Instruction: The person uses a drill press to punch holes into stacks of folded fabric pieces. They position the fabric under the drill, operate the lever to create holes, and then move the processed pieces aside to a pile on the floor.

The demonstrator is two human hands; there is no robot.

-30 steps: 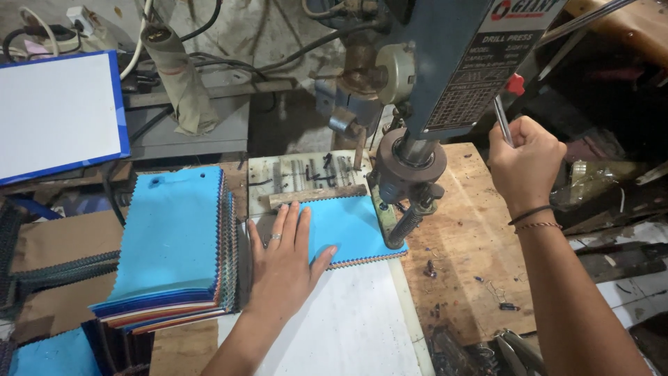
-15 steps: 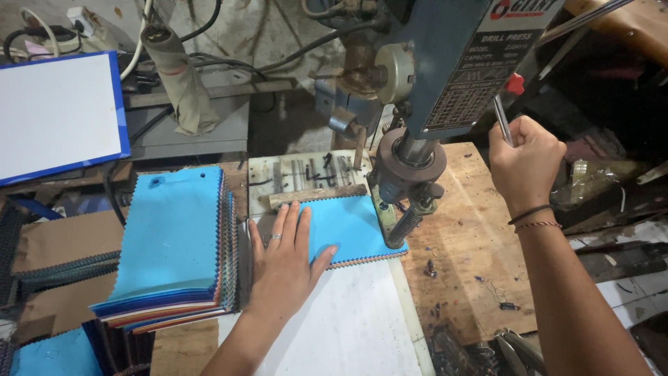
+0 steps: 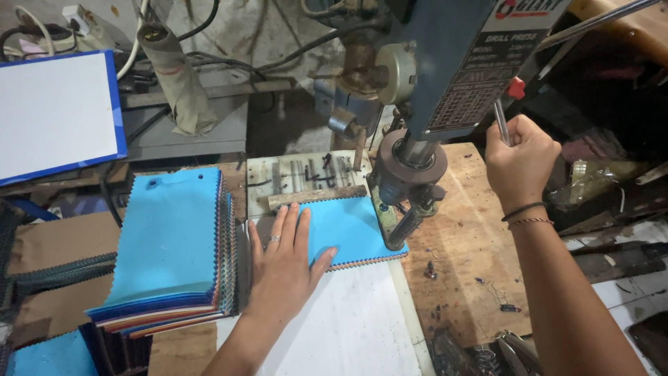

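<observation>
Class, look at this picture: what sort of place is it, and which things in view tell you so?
Probably a small workshop making fabric sample books. A drill press stands on a worn wooden bench; the right hand grips its lever while the left hand presses blue swatches, beside a swatch stack.

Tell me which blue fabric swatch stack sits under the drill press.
The smaller stack, pinned flat by the left hand beneath the drill head. The taller stack sits untouched further left.

Left hand (image 3: 284, 259) flat on blue swatches (image 3: 351, 226); right hand (image 3: 518, 161) around drill-press lever (image 3: 500, 122)
</observation>
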